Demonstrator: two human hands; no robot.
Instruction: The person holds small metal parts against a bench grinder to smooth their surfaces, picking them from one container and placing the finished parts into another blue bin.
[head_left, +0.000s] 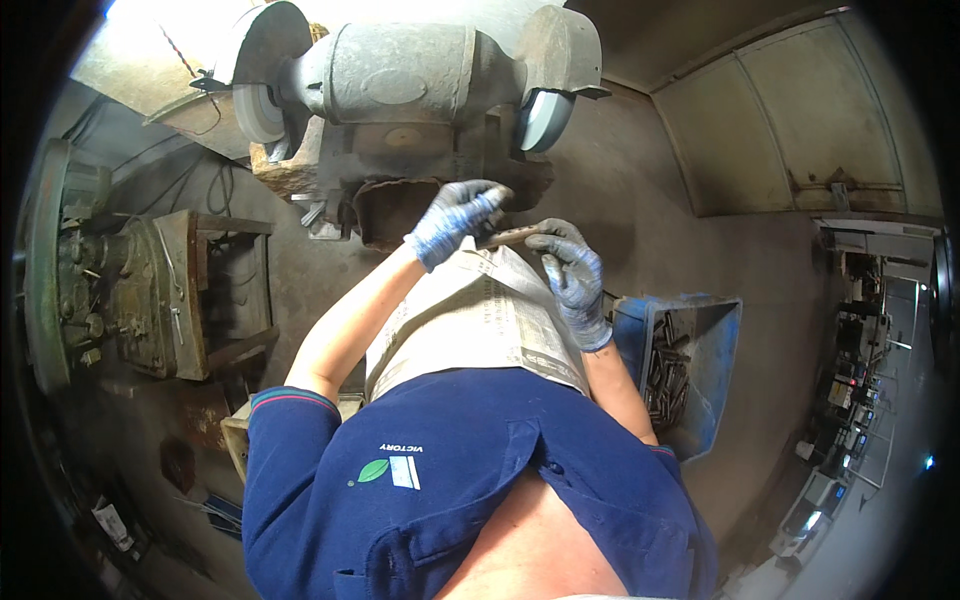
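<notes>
- Your left hand and right hand, both gloved, pinch opposite ends of a flat metal piece; fingers closed on it.
- The piece sits just below the bench grinder, nearer its right wheel; the two-handed grip likely steadies it.
- Newspaper drapes your lap below the grinder, apparently as a shield.
- Blue bin of metal parts stands right of the grinder, within reach.

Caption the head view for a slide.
Two gloved hands, left and right, hold a metal piece before a bench grinder.
</notes>
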